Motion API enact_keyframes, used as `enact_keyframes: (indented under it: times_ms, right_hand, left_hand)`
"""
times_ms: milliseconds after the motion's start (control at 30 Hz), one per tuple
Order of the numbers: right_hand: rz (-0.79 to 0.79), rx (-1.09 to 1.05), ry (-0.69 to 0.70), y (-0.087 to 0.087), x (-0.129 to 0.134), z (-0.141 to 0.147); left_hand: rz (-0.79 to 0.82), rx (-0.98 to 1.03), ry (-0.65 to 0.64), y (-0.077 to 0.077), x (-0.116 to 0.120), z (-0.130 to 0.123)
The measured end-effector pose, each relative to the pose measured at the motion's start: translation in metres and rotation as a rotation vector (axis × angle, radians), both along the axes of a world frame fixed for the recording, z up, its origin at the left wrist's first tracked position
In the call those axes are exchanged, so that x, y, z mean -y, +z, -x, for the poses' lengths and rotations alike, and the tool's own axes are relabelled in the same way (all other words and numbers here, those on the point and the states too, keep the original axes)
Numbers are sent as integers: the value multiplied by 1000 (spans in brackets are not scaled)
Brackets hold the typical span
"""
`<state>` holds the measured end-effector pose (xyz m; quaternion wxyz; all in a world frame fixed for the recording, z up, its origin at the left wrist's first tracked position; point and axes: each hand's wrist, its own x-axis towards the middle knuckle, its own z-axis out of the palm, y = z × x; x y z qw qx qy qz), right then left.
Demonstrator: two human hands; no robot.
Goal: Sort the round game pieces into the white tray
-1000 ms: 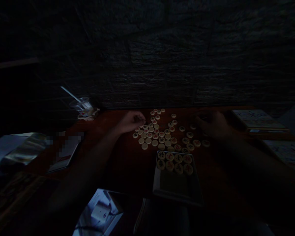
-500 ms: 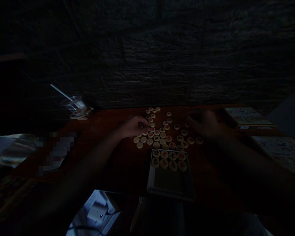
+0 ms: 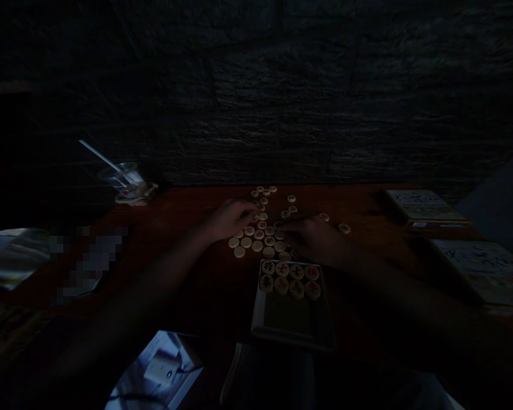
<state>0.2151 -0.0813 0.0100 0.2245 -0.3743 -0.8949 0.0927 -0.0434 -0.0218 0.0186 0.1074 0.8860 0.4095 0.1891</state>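
Observation:
Round wooden xiangqi pieces (image 3: 257, 246) with red or black characters, some face down, lie loosely spread on the brown table. My left hand (image 3: 233, 219) is at their left side, fingers curled and tips drawn together beside the pieces; what they hold, if anything, is too dark to make out. My right hand (image 3: 318, 236) reaches in from the right, fingers stretched over the middle of the spread, hiding some pieces. In front of me a shallow box (image 3: 260, 319) holds two rows of pieces at its far end.
A clear plastic cup (image 3: 130, 177) with a straw stands at the left back. Two flat printed boxes (image 3: 427, 205) lie at the right. A white box (image 3: 160, 367) with a device pictured on it is near the front edge. A dark stone wall (image 3: 256, 114) rises behind the table.
My right hand has moved left and nearer, from the right end of the pieces onto their middle. It now covers several that showed before. My left hand stays about where it was.

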Motion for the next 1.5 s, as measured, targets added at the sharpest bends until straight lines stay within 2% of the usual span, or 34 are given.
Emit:
enact_keyframes:
  times_ms: [233, 400, 467, 533, 633, 700, 800, 967, 1067, 1267, 1400, 1500]
  right_hand:
    - [-26, 120, 6, 5, 4, 3]
    - [-12, 104, -5, 6, 4, 2]
    - [8, 110, -38, 6, 3, 1]
    - [21, 105, -73, 6, 1, -1]
    - [6, 70, -130, 6, -2, -3]
    - [9, 28, -162, 7, -4, -6]
    - [32, -57, -192, 9, -5, -12]
    - [-31, -139, -236, 10, -6, -26]
    - [-61, -145, -260, 9, -9, -30]
    - [-94, -167, -224, 6, -9, -30]
    - [-109, -193, -216, 7, -8, -29]
    - [-101, -218, -219, 7, -7, -29]
  left_hand:
    - [-32, 4, 30, -5, -6, -1]
    - [-105, 99, 22, 2, -2, -4]
    - [-62, 174, 25, 6, 3, -7]
    - [55, 206, -49, 9, 10, -10]
    - [190, 153, -231, 12, 17, -13]
    - [199, 109, -303, 12, 19, -14]
    - [193, 79, -334, 13, 19, -13]
    - [206, 65, -332, 10, 20, -15]
    - [155, 34, -324, 7, 22, -18]
    - [67, -33, -298, 9, 28, -27]
    - [88, 36, -252, 6, 26, -26]
    - [153, 168, -196, 2, 23, -25]
